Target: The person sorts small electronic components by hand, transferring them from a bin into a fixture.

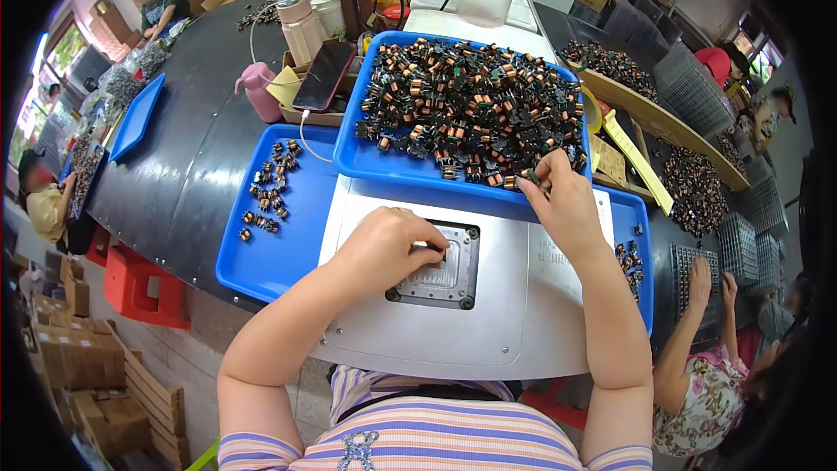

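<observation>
Left hand (388,240) sits curled over the left edge of the small square metal fixture plate (440,269) set into the flat grey machine top (488,314). Fingertips pinch something small and dark right at the plate's upper left rim; likely one coil part, but too hidden by the fingers to confirm.

Right hand (558,196) reaches forward to the near edge of the big blue plastic tray (349,153) heaped with small black-and-copper coil components (471,109). Thumb and fingers are closed on one component at the pile's front right corner, just above the tray lip. So the part is in the fingertips, the rest of the heap just beyond and left of the hand.

A second, flatter blue plastic tray (261,253) lies left of the machine top, well apart from the left hand, with a small loose group of the same coil parts (268,192) near its far side. A few more parts lie on a blue tray strip (635,253) right of the right forearm.

Behind the trays: a black phone (324,74) propped in a cardboard box, a pink squeeze bottle (259,92). Another person's hand (700,275) works a grid tray at far right.
</observation>
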The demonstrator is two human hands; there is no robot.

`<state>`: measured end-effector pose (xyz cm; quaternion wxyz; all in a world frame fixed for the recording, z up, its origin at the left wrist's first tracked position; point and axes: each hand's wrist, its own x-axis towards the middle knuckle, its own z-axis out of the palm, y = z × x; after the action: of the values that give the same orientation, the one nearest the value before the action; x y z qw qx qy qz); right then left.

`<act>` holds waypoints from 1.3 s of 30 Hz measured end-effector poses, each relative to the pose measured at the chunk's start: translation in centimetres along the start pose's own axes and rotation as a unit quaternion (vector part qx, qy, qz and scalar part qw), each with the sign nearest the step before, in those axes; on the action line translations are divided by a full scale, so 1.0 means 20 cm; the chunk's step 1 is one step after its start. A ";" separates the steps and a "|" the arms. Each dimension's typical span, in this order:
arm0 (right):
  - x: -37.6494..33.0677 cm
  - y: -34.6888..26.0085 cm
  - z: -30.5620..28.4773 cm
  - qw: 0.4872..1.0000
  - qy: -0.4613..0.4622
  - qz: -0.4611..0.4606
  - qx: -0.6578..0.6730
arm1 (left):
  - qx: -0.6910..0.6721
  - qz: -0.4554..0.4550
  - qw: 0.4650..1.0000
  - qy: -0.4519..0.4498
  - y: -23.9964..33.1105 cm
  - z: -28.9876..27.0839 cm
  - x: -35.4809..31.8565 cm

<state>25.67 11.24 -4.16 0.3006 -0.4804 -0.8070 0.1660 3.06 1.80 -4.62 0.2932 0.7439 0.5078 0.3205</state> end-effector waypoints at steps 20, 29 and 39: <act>-0.11 -0.19 0.13 0.951 -0.208 -0.088 0.211 | 0.160 0.079 0.981 0.079 0.13 -0.09 -0.08; -0.14 -0.21 0.19 0.939 -0.209 -0.271 0.025 | 0.273 -0.021 0.936 0.220 -0.03 -0.28 -0.03; -0.15 -0.23 0.20 0.934 -0.190 -0.301 0.017 | 0.281 0.051 0.951 0.120 -0.14 -0.14 0.30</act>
<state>21.09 6.47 -5.76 0.1860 -0.1694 -0.9529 0.1695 0.98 8.57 -3.95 -0.0080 0.7771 0.5702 0.2663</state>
